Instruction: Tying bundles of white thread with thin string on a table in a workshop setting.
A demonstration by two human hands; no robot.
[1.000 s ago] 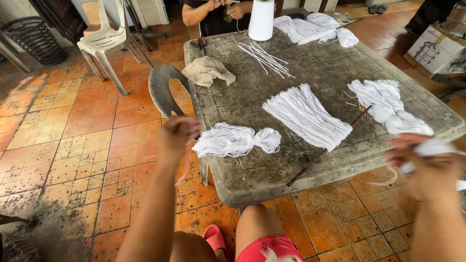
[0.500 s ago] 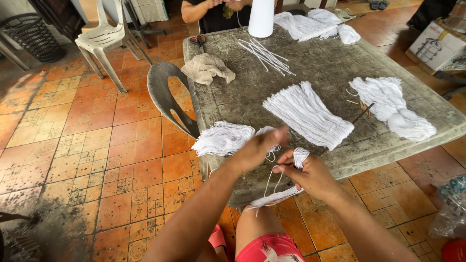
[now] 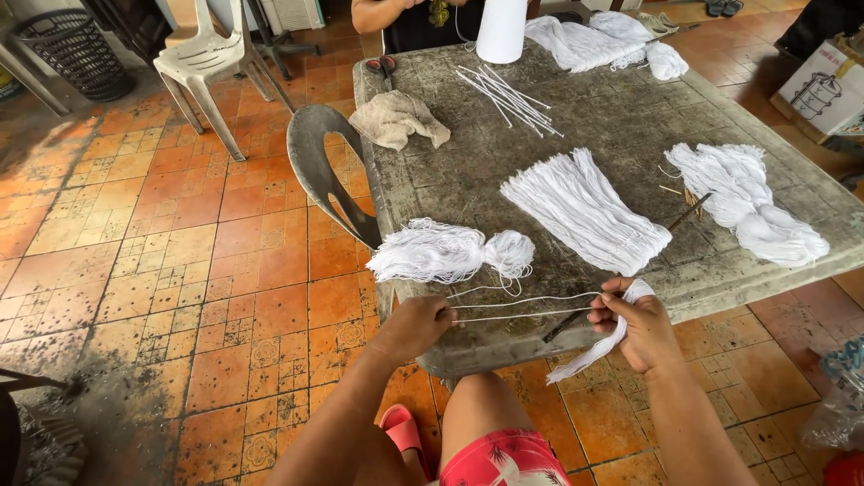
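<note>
Left hand [image 3: 416, 326] pinching white strings [image 3: 522, 306], drawn taut across to right hand [image 3: 637, 326], closed on a small white bundle [image 3: 601, 344], both just off the surface's [image 3: 621, 117] near edge. Tied tassel [image 3: 450, 254] close beyond at near-left corner; flat string bunch [image 3: 585, 209] mid-surface, bare stone between.

Soft white cotton strings [image 3: 522, 308] lie matt against the rough, stained stone table [image 3: 630, 117].

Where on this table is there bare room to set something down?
Bare patches on the table: between the thin white sticks and far-right yarn pile, and between the rag and fanned yarn bundle. The near edge is crowded by the tied bundle and both hands.
</note>
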